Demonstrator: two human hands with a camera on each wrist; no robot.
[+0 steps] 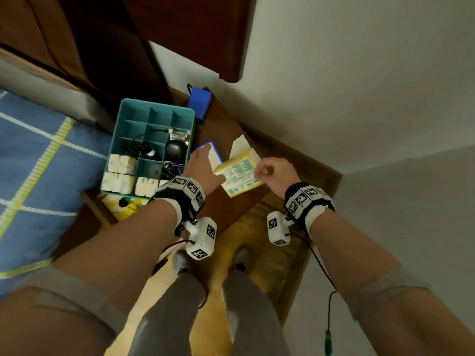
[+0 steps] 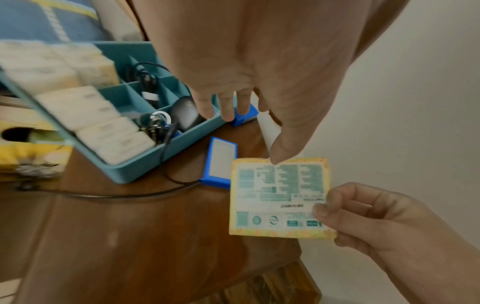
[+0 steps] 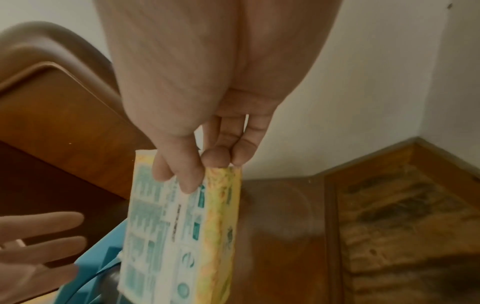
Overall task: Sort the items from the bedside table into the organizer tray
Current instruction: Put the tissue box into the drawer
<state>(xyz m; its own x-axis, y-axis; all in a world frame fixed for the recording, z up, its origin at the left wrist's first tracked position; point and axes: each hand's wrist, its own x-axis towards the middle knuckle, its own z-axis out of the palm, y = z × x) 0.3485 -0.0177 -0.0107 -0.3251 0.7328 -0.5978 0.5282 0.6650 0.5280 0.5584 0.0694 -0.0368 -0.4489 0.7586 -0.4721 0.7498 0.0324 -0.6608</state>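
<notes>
My right hand (image 1: pixel 259 172) pinches the right edge of a yellow tissue pack (image 1: pixel 239 173) with green print, holding it just above the bedside table (image 1: pixel 231 209). The right wrist view shows thumb and fingers (image 3: pixel 189 176) clamped on the pack (image 3: pixel 179 236). Left of it, my left hand (image 1: pixel 210 163) is open with straight fingers, and its thumb (image 2: pixel 283 152) sits at the top edge of the pack (image 2: pixel 280 197). The teal organizer tray (image 1: pixel 117 140) stands at the left with tissue packs, keys, a cable and a black rounded object in its compartments.
A small blue-framed box (image 2: pixel 221 160) lies on the table between tray and pack. A blue block (image 1: pixel 200 104) sits at the table's back. A yellow tissue box (image 1: pixel 123 204) lies under the tray's near edge. A black cable (image 2: pixel 130 194) trails across the table. Bed at left, wall at right.
</notes>
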